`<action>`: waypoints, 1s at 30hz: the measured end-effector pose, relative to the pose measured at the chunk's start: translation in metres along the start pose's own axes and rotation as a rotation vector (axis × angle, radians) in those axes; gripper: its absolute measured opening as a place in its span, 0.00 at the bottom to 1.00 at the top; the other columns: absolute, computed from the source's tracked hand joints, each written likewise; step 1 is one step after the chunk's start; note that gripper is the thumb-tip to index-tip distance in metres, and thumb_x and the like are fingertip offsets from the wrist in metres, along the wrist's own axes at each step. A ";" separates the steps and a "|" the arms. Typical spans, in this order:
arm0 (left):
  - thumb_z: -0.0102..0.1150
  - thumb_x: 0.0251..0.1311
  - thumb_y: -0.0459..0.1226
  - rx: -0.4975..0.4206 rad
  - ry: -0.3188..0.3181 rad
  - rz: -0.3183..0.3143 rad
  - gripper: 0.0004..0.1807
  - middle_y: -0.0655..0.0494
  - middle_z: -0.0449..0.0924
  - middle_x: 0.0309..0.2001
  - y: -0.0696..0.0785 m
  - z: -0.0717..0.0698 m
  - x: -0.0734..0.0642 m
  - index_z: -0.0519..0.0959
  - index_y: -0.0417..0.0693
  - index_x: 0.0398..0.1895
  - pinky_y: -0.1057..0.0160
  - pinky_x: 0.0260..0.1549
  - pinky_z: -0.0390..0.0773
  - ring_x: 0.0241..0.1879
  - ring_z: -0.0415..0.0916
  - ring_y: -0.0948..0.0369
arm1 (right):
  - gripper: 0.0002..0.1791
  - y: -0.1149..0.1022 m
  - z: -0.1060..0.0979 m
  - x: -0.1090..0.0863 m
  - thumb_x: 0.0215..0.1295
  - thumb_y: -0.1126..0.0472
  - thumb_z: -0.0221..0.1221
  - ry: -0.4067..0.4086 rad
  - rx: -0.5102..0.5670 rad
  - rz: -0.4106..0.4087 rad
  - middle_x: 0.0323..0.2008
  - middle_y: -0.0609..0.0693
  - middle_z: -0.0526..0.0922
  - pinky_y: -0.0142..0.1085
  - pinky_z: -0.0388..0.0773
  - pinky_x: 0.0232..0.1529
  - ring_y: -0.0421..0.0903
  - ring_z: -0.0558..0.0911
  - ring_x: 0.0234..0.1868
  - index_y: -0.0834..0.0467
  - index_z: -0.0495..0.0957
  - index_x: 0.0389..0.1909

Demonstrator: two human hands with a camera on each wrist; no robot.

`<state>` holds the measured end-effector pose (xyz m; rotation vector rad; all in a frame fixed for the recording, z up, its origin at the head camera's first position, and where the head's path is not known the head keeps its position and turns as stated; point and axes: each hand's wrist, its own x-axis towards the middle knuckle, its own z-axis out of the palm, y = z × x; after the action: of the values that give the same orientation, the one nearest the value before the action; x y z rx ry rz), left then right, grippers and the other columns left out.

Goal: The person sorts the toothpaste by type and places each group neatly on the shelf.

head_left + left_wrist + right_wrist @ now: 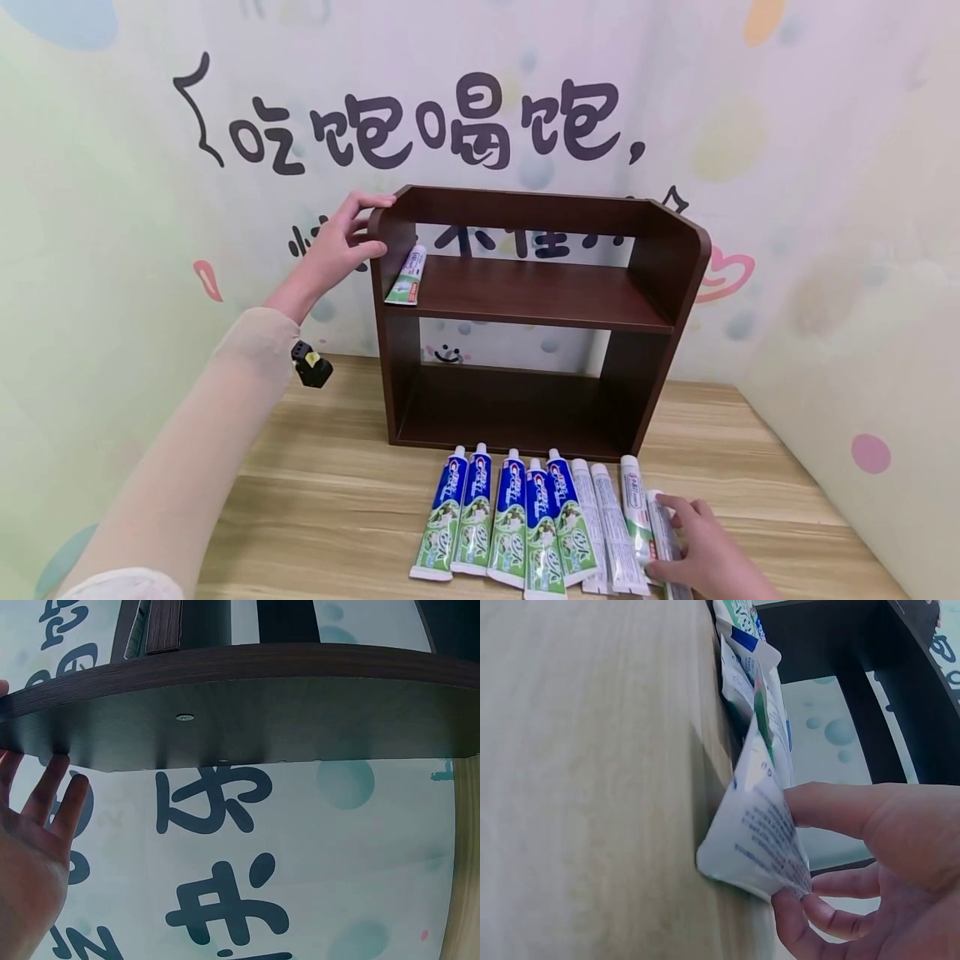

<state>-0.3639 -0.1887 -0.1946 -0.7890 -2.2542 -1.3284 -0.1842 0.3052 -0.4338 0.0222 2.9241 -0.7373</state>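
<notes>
My left hand point(341, 242) holds the upper left side panel of a dark brown two-tier shelf point(525, 292). In the left wrist view, straight fingers point(52, 787) touch the outer face of that panel. One toothpaste tube point(408, 279) leans upright in the left corner of the upper tier. On the table before the shelf, my right hand point(708, 554) pinches the rightmost toothpaste tube point(664, 533). Its flat crimped end point(754, 840) lies between thumb and fingers in the right wrist view, with its underside close to the table.
Several blue-and-green toothpaste tubes point(510, 517) lie side by side in front of the shelf. Beside them are white tubes point(615, 533), a few turned back side up. The wood-grain table point(337, 500) meets a printed wall point(300, 83) behind and at both sides.
</notes>
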 end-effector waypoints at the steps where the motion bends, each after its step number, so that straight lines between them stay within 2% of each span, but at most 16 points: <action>1: 0.53 0.64 0.30 -0.001 0.001 0.000 0.27 0.58 0.63 0.72 0.000 0.000 0.000 0.64 0.50 0.67 0.65 0.49 0.78 0.68 0.67 0.46 | 0.57 0.001 0.000 0.000 0.36 0.46 0.79 -0.005 0.020 0.008 0.52 0.61 0.73 0.41 0.77 0.42 0.45 0.75 0.38 0.63 0.65 0.69; 9: 0.53 0.64 0.30 -0.005 -0.005 0.009 0.28 0.58 0.63 0.73 0.000 0.000 0.001 0.63 0.49 0.68 0.56 0.54 0.78 0.69 0.66 0.45 | 0.52 0.016 -0.004 0.000 0.47 0.48 0.75 -0.062 0.177 0.005 0.51 0.57 0.71 0.34 0.73 0.37 0.45 0.78 0.36 0.61 0.62 0.71; 13: 0.53 0.64 0.29 -0.009 -0.003 0.006 0.28 0.57 0.63 0.73 0.000 0.000 0.000 0.63 0.49 0.67 0.57 0.54 0.78 0.68 0.66 0.44 | 0.50 0.024 -0.009 -0.002 0.52 0.52 0.72 -0.108 0.257 -0.060 0.50 0.60 0.70 0.32 0.74 0.34 0.47 0.79 0.37 0.65 0.59 0.72; 17: 0.53 0.64 0.29 -0.014 -0.001 0.001 0.28 0.58 0.63 0.73 -0.001 0.000 -0.001 0.64 0.50 0.67 0.58 0.53 0.78 0.69 0.66 0.44 | 0.48 0.030 -0.016 -0.003 0.57 0.57 0.69 -0.176 0.342 -0.126 0.49 0.63 0.69 0.34 0.78 0.31 0.49 0.81 0.38 0.71 0.54 0.72; 21: 0.53 0.64 0.29 -0.012 0.003 0.004 0.28 0.58 0.63 0.73 -0.002 0.000 0.000 0.64 0.50 0.67 0.61 0.51 0.78 0.68 0.67 0.45 | 0.47 0.035 -0.023 -0.003 0.59 0.60 0.67 -0.230 0.374 -0.152 0.46 0.62 0.72 0.35 0.80 0.29 0.50 0.82 0.37 0.74 0.52 0.71; 27: 0.53 0.64 0.31 -0.009 0.002 0.011 0.28 0.58 0.63 0.73 -0.002 0.000 0.000 0.64 0.51 0.67 0.65 0.49 0.77 0.67 0.68 0.45 | 0.42 0.038 -0.029 -0.001 0.60 0.63 0.64 -0.249 0.368 -0.079 0.47 0.61 0.75 0.40 0.82 0.30 0.49 0.79 0.37 0.72 0.55 0.71; 30: 0.53 0.64 0.31 -0.013 0.003 0.006 0.28 0.58 0.63 0.73 -0.002 0.000 0.000 0.64 0.52 0.67 0.65 0.49 0.77 0.67 0.68 0.45 | 0.40 0.038 -0.030 0.000 0.59 0.63 0.62 -0.234 0.321 -0.041 0.46 0.60 0.77 0.40 0.81 0.29 0.47 0.78 0.36 0.69 0.57 0.71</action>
<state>-0.3652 -0.1898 -0.1964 -0.7977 -2.2412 -1.3417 -0.1858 0.3528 -0.4259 -0.0876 2.5669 -1.1254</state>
